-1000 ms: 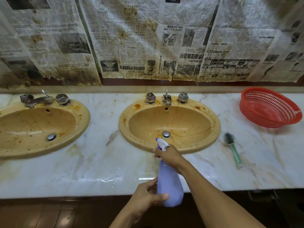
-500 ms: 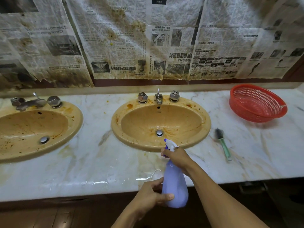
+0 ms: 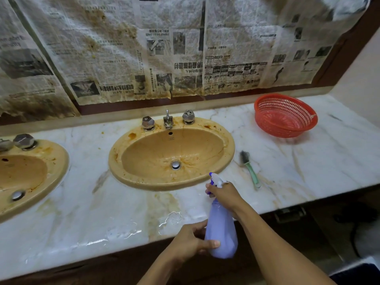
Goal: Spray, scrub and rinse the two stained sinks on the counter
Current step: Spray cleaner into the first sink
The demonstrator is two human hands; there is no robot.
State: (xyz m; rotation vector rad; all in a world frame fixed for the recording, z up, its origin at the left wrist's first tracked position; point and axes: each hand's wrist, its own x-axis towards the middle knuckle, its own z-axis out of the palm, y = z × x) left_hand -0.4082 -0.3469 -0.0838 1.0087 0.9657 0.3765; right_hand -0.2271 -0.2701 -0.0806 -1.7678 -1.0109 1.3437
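Right hand (image 3: 225,195) grips spray bottle (image 3: 221,231) head; left hand (image 3: 190,241) cups its base at counter (image 3: 102,219) front edge, nozzle toward sink (image 3: 171,154).

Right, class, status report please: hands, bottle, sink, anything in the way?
Right hand grips bottle top, left hand holds its base. Bottle aimed at the stained sink. Nothing between them; brush lies apart on the counter.

Left grip (image 3: 192,241): curled round the lower body of the spray bottle (image 3: 221,229), thumb laid across its front, just off the front edge of the desk (image 3: 102,212).
Right grip (image 3: 225,195): wrapped round the bottle's neck, over the desk's front edge.
Right forearm (image 3: 277,243): bare, slanting in from the lower right.
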